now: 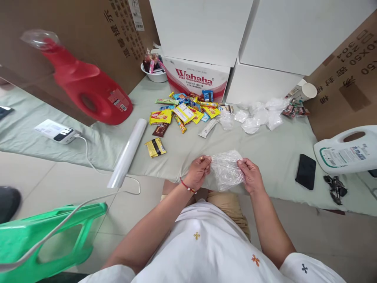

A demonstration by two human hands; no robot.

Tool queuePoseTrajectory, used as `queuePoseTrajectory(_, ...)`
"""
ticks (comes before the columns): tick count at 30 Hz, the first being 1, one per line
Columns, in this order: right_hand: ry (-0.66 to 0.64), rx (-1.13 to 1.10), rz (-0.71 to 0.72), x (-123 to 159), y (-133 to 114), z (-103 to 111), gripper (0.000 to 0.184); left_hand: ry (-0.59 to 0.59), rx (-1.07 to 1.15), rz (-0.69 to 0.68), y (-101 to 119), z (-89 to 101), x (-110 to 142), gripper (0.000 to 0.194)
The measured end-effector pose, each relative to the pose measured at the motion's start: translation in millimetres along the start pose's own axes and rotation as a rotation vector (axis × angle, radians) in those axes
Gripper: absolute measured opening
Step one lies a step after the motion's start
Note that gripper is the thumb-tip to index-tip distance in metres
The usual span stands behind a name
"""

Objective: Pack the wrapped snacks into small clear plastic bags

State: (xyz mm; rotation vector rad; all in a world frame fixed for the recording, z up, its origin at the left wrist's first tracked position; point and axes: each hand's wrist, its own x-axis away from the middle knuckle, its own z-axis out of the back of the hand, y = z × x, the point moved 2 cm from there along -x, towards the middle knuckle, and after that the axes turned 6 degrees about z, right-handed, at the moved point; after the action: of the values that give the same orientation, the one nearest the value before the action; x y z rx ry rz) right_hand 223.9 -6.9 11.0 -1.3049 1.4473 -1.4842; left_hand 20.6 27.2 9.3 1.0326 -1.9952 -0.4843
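A crumpled clear plastic bag [227,169] is stretched between my two hands, over the front edge of the cloth-covered table. My left hand [199,171] pinches its left edge, the fingers closed on the plastic. On the other side, my right hand [250,174] grips the right edge between thumb and fingers. Nothing can be made out inside the bag. Beyond it lies a pile of small packaged snacks [184,112], mostly yellow and blue. A gold packet [156,147] sits apart, nearer to me. Several crumpled clear plastic bags [260,116] lie behind my right hand.
At left are a roll of clear film [128,153], a red jug [88,84] and a white power bank [57,131] with a cable. A phone [305,171], keys [335,189] and a white detergent bottle [347,151] lie right. Boxes [198,78] line the back.
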Motion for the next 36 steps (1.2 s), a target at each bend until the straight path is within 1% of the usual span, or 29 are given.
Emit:
queuePoseTrajectory(2,0.061,0.204,0.126,-4,-5,10,0.044,0.033,-0.037,-0.083,1,1.2,2,0.049)
queuePoseTrajectory(4,0.163,0.412,0.311,-1,-14,10,0.042,0.082,-0.105,-0.190,-1,-0.6,6,0.047)
queuePoseTrajectory(5,0.172,0.478,0.386,2,-19,6,0.040,0.099,-0.147,-0.236,-3,-2.4,8,0.046)
queuePoseTrajectory(6,0.132,0.506,0.428,6,-22,-2,0.039,0.103,-0.188,-0.266,-6,-4.6,10,0.045)
queuePoseTrajectory(7,0.047,0.501,0.428,9,-23,-11,0.038,0.096,-0.222,-0.288,-8,-6.6,12,0.044)
queuePoseTrajectory(9,-0.133,0.439,0.343,13,-21,-28,0.036,0.075,-0.258,-0.316,-10,-8.2,13,0.042)
queuePoseTrajectory(10,-0.165,0.398,0.293,12,-18,-34,0.034,0.084,-0.251,-0.329,-9,-6.8,13,0.042)
queuePoseTrajectory(11,-0.135,0.349,0.258,9,-16,-37,0.032,0.114,-0.231,-0.341,-7,-3.6,12,0.041)
queuePoseTrajectory(12,-0.062,0.286,0.235,5,-14,-37,0.031,0.166,-0.203,-0.354,-4,1.4,12,0.039)
queuePoseTrajectory(15,0.181,0.041,0.202,-10,-8,-21,0.032,0.361,-0.127,-0.378,10,23.0,10,0.036)
queuePoseTrajectory(17,0.268,-0.071,0.177,-19,-4,-4,0.037,0.459,-0.105,-0.385,19,38.4,11,0.036)
queuePoseTrajectory(19,0.313,-0.102,0.163,-22,0,14,0.040,0.524,-0.075,-0.386,27,51.0,12,0.038)
queuePoseTrajectory(21,0.342,-0.059,0.158,-19,4,30,0.042,0.550,-0.027,-0.380,31,58.9,14,0.040)
queuePoseTrajectory(22,0.359,-0.003,0.172,-15,4,37,0.042,0.549,-0.006,-0.378,33,60.6,14,0.041)
queuePoseTrajectory(24,0.387,0.191,0.260,-2,-1,44,0.037,0.530,0.004,-0.383,35,59.5,15,0.040)
queuePoseTrajectory(25,0.380,0.314,0.339,5,-7,42,0.033,0.514,-0.009,-0.387,35,57.0,15,0.039)
queuePoseTrajectory(26,0.346,0.437,0.433,12,-14,36,0.029,0.494,-0.029,-0.391,35,53.4,16,0.038)
queuePoseTrajectory(27,0.276,0.542,0.525,18,-21,25,0.025,0.467,-0.055,-0.394,35,49.0,17,0.037)
queuePoseTrajectory(28,0.172,0.620,0.597,23,-27,10,0.025,0.433,-0.084,-0.394,34,44.1,18,0.035)
queuePoseTrajectory(30,-0.070,0.684,0.660,25,-35,-25,0.040,0.345,-0.144,-0.396,31,34.4,22,0.034)
queuePoseTrajectory(31,-0.180,0.680,0.654,23,-36,-43,0.046,0.291,-0.169,-0.398,30,30.3,24,0.033)
queuePoseTrajectory(32,-0.269,0.658,0.633,18,-36,-58,0.044,0.233,-0.184,-0.398,29,27.1,27,0.032)
queuePoseTrajectory(33,-0.329,0.625,0.604,13,-34,-71,0.036,0.180,-0.190,-0.395,28,25.1,29,0.032)
queuePoseTrajectory(34,-0.355,0.583,0.574,7,-32,-80,0.027,0.149,-0.192,-0.394,27,24.3,32,0.032)
queuePoseTrajectory(35,-0.354,0.532,0.540,1,-29,-86,0.022,0.158,-0.198,-0.394,26,24.9,34,0.032)
queuePoseTrajectory(36,-0.332,0.474,0.502,-4,-26,-88,0.021,0.202,-0.217,-0.378,25,26.4,35,0.031)
